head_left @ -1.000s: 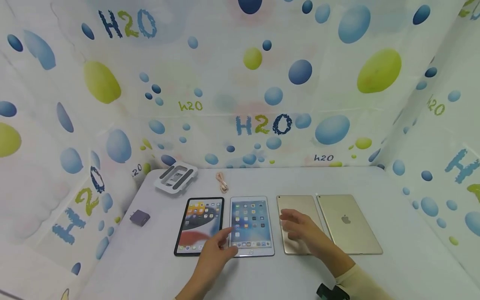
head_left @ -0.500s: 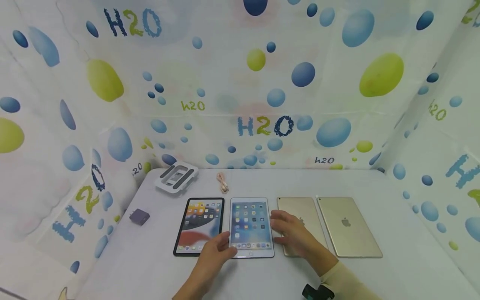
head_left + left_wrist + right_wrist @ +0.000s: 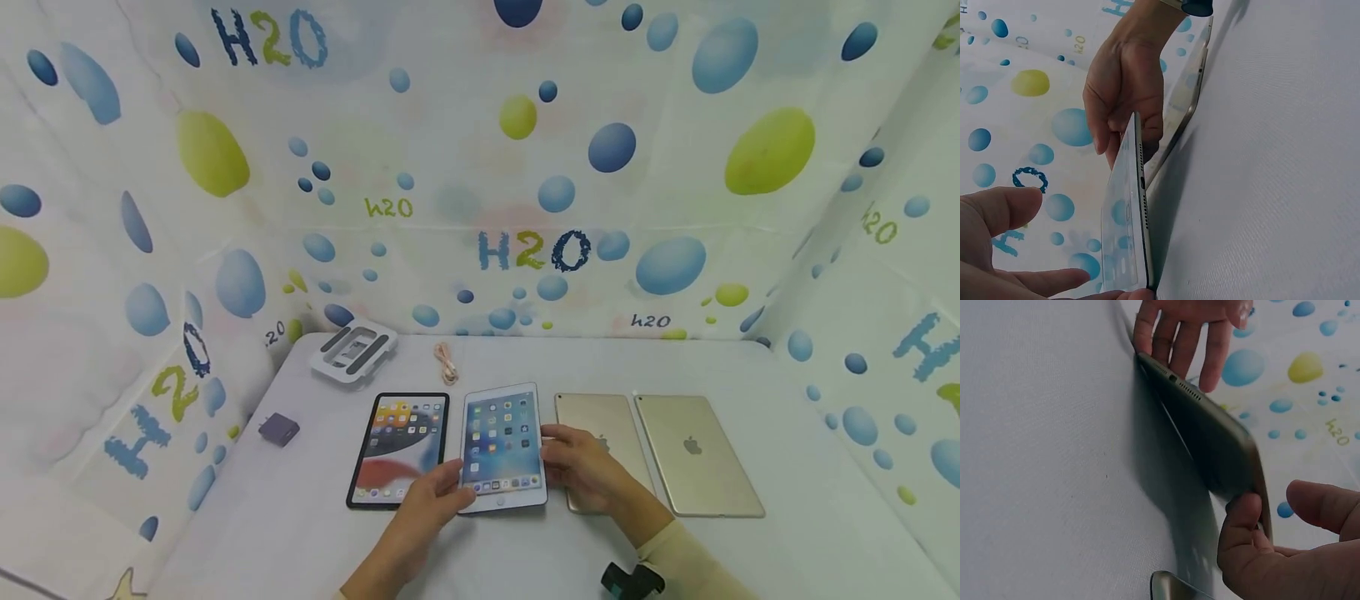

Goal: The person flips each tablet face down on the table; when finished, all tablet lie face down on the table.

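Note:
A white-framed tablet [image 3: 502, 442] with its screen lit is tilted, its right side raised off the table. My right hand [image 3: 592, 471] holds that right edge; the right wrist view shows its curled fingers [image 3: 1244, 515] under the tablet's dark underside [image 3: 1210, 444]. My left hand [image 3: 423, 517] touches the left edge with extended fingertips, its thumb [image 3: 1016, 206] apart from the screen in the left wrist view. Partly under the left hand's reach lies a black-framed tablet [image 3: 397, 450]. A gold tablet [image 3: 592, 408], face down, is partly hidden behind my right hand.
Another gold tablet [image 3: 697, 454] lies face down at the right. A white tablet stand [image 3: 354, 352] and a coiled pale cable [image 3: 446, 363] sit at the back of the white table [image 3: 600, 362]. A dark charger block [image 3: 279, 429] is at the left.
My right hand has moved left from over the gold tablet to the white-framed tablet's right edge. That edge has risen and the tablet has tilted. My left hand stays almost in place.

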{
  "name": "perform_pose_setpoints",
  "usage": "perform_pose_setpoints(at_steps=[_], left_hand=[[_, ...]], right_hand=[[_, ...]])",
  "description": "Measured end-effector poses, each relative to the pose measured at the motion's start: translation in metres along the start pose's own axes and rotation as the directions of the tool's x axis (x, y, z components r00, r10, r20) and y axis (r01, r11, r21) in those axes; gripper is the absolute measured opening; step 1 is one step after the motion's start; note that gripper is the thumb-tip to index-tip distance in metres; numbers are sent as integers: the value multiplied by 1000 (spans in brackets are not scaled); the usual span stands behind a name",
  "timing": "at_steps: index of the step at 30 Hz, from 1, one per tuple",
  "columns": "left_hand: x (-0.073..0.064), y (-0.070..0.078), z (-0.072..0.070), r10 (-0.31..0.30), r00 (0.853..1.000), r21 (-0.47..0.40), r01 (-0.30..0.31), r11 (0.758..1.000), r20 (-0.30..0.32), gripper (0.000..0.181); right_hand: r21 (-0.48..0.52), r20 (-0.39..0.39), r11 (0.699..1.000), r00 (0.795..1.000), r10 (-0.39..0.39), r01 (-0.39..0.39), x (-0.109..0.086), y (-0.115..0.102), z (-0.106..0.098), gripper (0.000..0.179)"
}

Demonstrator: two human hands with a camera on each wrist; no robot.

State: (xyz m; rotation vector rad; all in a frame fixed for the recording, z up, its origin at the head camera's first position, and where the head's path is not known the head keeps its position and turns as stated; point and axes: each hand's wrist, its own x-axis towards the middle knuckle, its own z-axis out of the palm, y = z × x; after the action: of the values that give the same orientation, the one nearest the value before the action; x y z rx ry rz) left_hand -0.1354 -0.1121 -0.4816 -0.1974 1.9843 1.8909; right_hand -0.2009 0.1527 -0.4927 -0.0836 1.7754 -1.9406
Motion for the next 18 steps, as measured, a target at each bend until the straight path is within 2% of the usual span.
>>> perform_pose_setpoints(at_steps=[4,7,11,18], left_hand=[[2,1,-1,-22,1000,-24,22,999,17,74],[3,2,-1,-36,999,-28,37,999,30,74],[3,1,0,-26,998,-22,28,999,52,73],[4,0,6,19,995,63,-25,998,97,72]], right_hand=[[40,76,999,997,-11,8,3,-1,1,62],[78,87,997,996,-2,-5,5,-3,4,63],[101,81,995,997,2,-10,6,-8,10,63],[123,129,992,991,-33,18,7,-17,19,60]])
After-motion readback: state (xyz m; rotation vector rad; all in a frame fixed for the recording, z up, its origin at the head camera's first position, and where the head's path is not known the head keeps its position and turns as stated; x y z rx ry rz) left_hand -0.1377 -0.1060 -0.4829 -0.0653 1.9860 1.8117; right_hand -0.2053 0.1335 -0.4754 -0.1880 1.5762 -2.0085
